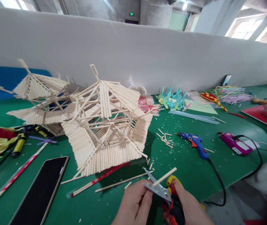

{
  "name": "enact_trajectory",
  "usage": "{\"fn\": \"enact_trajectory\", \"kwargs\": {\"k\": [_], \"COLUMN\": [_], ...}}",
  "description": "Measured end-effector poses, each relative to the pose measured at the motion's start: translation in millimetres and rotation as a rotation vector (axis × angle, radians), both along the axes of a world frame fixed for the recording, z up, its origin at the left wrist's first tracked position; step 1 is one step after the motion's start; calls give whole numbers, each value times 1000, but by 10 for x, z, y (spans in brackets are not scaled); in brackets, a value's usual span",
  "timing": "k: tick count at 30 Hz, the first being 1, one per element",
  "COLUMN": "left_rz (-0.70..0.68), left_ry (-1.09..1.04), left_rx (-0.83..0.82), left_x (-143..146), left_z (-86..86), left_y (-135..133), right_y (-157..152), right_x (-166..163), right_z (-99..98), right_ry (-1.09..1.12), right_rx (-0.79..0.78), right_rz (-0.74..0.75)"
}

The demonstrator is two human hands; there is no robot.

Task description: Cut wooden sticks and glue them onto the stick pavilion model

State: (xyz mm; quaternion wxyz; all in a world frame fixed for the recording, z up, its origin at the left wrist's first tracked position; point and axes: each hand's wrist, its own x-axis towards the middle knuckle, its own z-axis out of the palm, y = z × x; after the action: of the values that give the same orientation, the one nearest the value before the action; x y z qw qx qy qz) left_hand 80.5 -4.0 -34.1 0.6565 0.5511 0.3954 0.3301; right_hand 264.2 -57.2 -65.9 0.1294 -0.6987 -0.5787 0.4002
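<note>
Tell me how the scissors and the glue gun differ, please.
The scissors are in the right hand; the glue gun lies on the table. The scissors have silvery blades and partly yellow handles; the glue gun is mostly blue. The glue gun has a black cord; the scissors have none. Both are hand tools.

Stick cream; scissors yellow-red-black (blades silver); table green.

Scissors at 5 o'clock: shiny metal blades, plastic-looking grips. Stick right there is bare matt wood. Phone at 8 is super glossy, glue gun at 4 looks smooth plastic, green tabletop kinda shiny too.
</note>
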Motion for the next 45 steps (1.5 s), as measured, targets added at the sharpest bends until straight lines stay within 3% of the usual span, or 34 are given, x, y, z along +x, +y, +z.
{"fn": "enact_trajectory", "kwargs": {"k": [2,4,10,13,18,20,23,28,34,39,45], "left_rz": [-9,-109,-274,-216,3,-53,-180,-213,73,-174,-292], "left_ry": [-44,-121,-205,-187,-89,-118,-184,-224,-82,-284,-367], "left_rx": [-56,-223,-501,-456,-73,-117,-311,-420,-31,-431,-644], "left_x": [7,-3,-60,-58,-7,-7,-32,-36,23,-14,-50], "left_z": [13,9,-86,-102,-88,-99,-122,-101,-113,-154,-122], "left_y": [7,45,116,73,-9,-1,44,59,-7,47,58], "right_y": [29,40,11,11,44,54,50,-3,-36,-68,-104], "right_x": [-34,-54,-23,-32,-73,-77,-75,-69,-41,-28,-36], "right_z": [52,58,-36,-38,42,64,45,-76,-113,-157,-210], "right_ry": [22,41,65,44,42,42,40,-8,-13,40,29], "right_rx": [13,22,30,-21,-13,-9,-9,-32,-7,-35,-48], "right_rz": [20,42,37,-3,-33,-44,-47,-37,-29,-114,-86]}}
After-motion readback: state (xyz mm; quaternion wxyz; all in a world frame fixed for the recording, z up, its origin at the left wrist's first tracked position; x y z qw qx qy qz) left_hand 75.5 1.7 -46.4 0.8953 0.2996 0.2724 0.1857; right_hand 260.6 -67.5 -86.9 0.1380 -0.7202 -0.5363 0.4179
